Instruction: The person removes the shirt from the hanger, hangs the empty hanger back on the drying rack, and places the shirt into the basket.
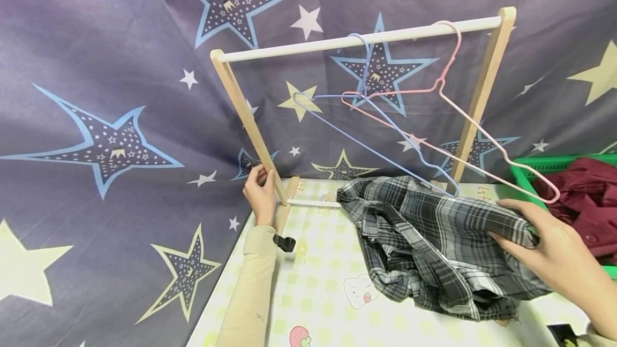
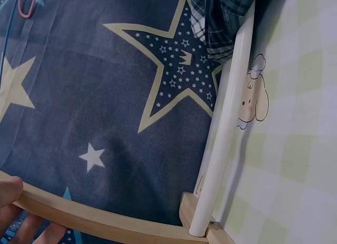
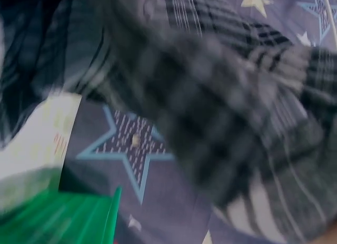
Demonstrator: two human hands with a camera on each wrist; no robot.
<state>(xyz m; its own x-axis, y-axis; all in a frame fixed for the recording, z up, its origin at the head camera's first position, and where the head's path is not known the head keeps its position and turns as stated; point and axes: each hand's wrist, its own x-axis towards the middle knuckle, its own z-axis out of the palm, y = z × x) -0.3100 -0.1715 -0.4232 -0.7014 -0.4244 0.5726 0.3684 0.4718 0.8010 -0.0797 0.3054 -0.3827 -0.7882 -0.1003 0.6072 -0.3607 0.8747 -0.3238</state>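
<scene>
A small wooden clothes rack with a white top rail stands at the back. My left hand grips its left post low down; in the left wrist view, the thumb and fingers lie on either side of the wood. A grey and black plaid garment is bunched above the table, and my right hand pinches its right end between thumb and fingers. On the rail hang a blue hanger and a pink hanger. The blue hanger's lower right end overlaps the garment's top edge.
At the right a green basket holds a dark red garment. A white lower bar crosses the rack's base. A star-patterned cloth hangs behind, and a checked cloth covers the table.
</scene>
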